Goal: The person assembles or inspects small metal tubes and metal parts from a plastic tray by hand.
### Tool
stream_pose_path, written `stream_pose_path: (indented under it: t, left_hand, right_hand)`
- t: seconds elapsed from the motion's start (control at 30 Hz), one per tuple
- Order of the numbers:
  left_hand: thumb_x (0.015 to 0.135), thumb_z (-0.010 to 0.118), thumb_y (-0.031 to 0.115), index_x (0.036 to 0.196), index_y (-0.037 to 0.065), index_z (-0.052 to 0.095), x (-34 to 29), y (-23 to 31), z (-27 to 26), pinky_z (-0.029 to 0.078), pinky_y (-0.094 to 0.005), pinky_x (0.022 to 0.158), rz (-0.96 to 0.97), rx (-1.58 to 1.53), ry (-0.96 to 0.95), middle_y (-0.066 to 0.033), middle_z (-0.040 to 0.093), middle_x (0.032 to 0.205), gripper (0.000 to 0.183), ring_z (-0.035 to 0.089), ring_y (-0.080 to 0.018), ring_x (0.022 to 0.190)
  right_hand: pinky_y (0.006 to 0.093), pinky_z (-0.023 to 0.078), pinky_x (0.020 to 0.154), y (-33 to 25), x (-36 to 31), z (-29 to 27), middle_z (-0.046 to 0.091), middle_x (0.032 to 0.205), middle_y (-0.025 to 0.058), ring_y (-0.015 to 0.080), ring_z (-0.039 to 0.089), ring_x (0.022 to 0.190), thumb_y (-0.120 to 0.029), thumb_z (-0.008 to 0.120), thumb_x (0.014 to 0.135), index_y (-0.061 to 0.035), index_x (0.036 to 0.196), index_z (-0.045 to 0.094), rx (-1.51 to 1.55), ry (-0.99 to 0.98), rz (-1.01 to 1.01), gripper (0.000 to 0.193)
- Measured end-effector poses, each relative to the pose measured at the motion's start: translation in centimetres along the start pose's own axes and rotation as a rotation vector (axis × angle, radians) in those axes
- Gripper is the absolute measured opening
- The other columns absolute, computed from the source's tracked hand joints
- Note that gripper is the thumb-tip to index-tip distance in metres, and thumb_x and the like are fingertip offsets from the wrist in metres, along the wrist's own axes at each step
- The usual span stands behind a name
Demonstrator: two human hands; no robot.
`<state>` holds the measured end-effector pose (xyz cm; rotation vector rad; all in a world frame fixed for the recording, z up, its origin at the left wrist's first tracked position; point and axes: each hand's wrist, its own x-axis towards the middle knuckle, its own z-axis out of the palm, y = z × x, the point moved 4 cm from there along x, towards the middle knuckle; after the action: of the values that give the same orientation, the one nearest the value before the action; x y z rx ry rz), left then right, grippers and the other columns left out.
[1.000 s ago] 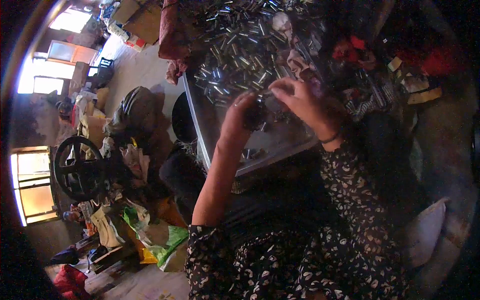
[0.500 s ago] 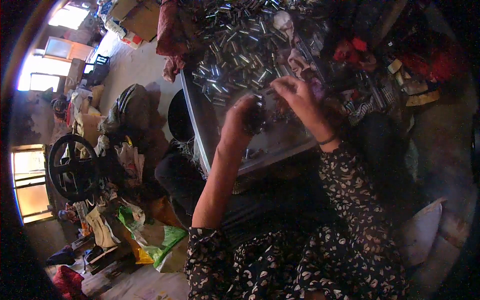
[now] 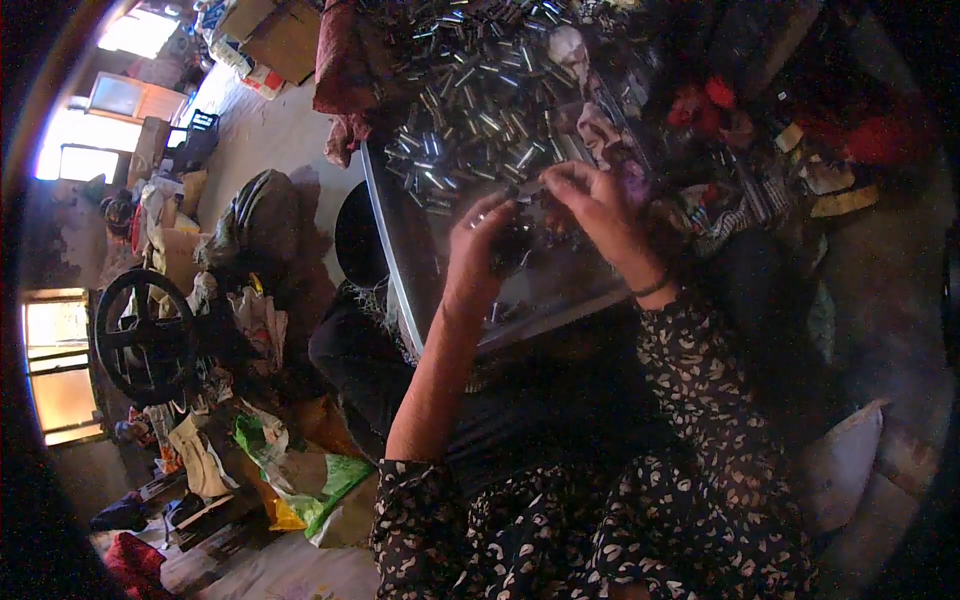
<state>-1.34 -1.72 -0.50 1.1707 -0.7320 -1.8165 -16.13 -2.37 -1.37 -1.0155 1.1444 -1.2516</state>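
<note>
Many small shiny metal cylinders (image 3: 470, 100) lie heaped in a wide tray with a pale rim (image 3: 388, 255). Over the tray's near part, my left hand (image 3: 482, 228) is closed, its fingers curled inward and partly in shadow. A bright glint shows on it, and I cannot tell whether that is a ring or a metal piece. Just to its right, my right hand (image 3: 590, 195) is pinched, fingertips pointing at the left hand. A small dark gap separates the hands, and whatever the fingers hold is too small and dim to make out.
Crumpled pinkish cloth (image 3: 600, 135) lies along the tray's right side, with red cloth (image 3: 700, 105) beyond. A dark handwheel (image 3: 147, 338) stands at the left. Below it lies a green and white sack (image 3: 300, 470). Cardboard boxes (image 3: 275, 40) stand at the far left.
My left hand has turned slightly, so a bright glint now shows on its back. The right hand has shifted a little right and down, still pinched. The heap looks unchanged.
</note>
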Motion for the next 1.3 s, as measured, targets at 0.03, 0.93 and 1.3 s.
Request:
stream_pose_path:
  t: [0.03,0.93,1.3]
  left_hand:
    - [0.081,0.051,0.015,0.097,0.006,0.050,0.0,0.0,-0.2,0.048,-0.0235,0.056,-0.010,0.014,-0.006,-0.0031,0.057,0.080,0.019,0.056,-0.0123,0.066]
    - [0.081,0.049,0.022,0.092,0.005,0.056,0.4,-1.7,-2.0,0.049,-0.0276,0.063,-0.295,-0.146,-0.130,-0.0055,0.060,0.079,0.022,0.057,-0.0163,0.068]
    - [0.079,0.051,0.019,0.092,0.003,0.053,0.0,-1.9,-1.6,0.046,-0.0282,0.063,-0.145,-0.118,-0.175,-0.0068,0.058,0.079,0.021,0.056,-0.0169,0.071]
  right_hand:
    - [0.0208,0.042,0.046,0.2,0.1,0.0,0.056,0.069,0.0016,0.0069,0.052,0.055,-0.024,0.055,0.081,-0.0013,0.090,0.056,-0.004,0.008,-0.028,0.025]
    - [0.0243,0.041,0.045,0.5,0.2,0.6,0.055,0.061,0.0028,0.0089,0.050,0.048,-0.024,0.054,0.081,-0.0034,0.089,0.056,-0.195,-0.072,-0.077,0.022]
    - [0.0274,0.040,0.050,-2.1,-1.1,1.6,0.055,0.062,0.0059,0.0117,0.051,0.051,-0.024,0.053,0.081,-0.0022,0.087,0.056,-0.481,-0.088,-0.120,0.022]
